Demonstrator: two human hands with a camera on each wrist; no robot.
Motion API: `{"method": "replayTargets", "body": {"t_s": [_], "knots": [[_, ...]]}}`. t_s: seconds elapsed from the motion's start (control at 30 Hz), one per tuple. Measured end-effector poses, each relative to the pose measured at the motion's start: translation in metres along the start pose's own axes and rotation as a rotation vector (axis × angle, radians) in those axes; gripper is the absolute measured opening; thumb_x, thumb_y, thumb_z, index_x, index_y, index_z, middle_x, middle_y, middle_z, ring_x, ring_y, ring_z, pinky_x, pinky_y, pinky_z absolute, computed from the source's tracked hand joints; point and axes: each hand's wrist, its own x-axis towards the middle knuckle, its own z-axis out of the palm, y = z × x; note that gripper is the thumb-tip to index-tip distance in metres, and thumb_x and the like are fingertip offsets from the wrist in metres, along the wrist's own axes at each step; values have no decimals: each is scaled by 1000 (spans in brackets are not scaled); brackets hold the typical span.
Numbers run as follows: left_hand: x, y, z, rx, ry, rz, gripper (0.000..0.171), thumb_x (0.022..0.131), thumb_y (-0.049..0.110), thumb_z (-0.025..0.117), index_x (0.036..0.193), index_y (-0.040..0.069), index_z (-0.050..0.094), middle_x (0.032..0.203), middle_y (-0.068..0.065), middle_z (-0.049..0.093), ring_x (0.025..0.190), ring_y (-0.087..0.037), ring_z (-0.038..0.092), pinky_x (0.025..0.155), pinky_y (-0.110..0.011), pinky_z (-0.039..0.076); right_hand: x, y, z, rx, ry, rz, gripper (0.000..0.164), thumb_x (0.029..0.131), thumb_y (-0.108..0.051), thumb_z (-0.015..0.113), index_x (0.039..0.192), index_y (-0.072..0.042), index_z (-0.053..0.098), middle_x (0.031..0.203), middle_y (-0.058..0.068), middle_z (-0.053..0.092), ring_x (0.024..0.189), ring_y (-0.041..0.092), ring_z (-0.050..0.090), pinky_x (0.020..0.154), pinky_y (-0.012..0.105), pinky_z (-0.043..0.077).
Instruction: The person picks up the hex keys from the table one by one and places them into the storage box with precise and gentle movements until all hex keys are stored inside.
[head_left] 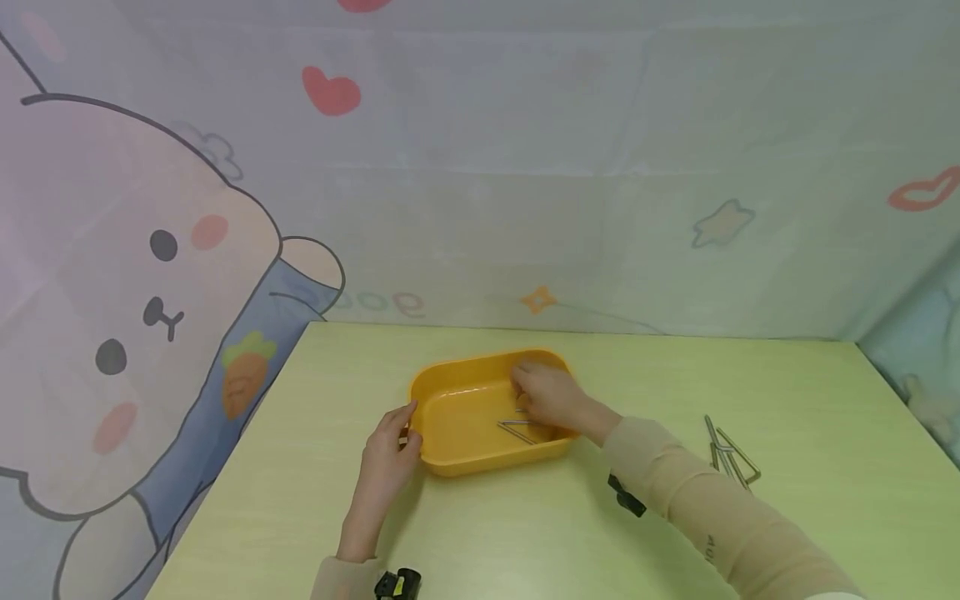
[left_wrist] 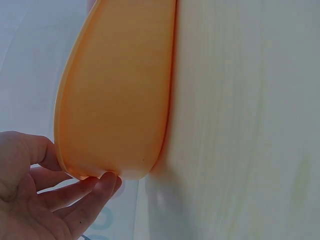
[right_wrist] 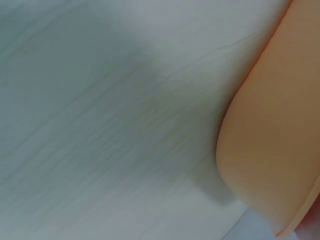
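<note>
A yellow plastic tray [head_left: 461, 417] rests on the table. Its left end is held at the rim by my left hand [head_left: 387, 450]; in the left wrist view this hand's fingers [left_wrist: 102, 187] bear on the end wall. Reaching over the tray's right side, my right hand [head_left: 551, 396] is inside with bent fingers. Whatever those fingers may hold is hidden. Below that hand, several thin L-shaped metal hex keys [head_left: 517, 432] lie on the tray floor, partly covered. The right wrist view shows the tray's outer wall [right_wrist: 272, 135] but hardly any of the hand.
On the table [head_left: 285, 500] to the right lies a loose pile of several metal hex keys [head_left: 731, 454], beside my right forearm. A printed cloth [head_left: 525, 167] hangs behind the table's back edge.
</note>
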Motion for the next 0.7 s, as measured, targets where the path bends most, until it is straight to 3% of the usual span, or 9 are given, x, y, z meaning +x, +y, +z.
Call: {"method": "replayTargets", "body": {"t_s": [0.7], "knots": [[-2,0,-4,11,8,5,46,92,4,49,138,0,49,135,-21,54,105,-30,61,86,-39,58,8,-10,12,-18,-28,-32,9,85,-5,63,85,-13,58,85,1,57,80,19,57,59,30,49]]}}
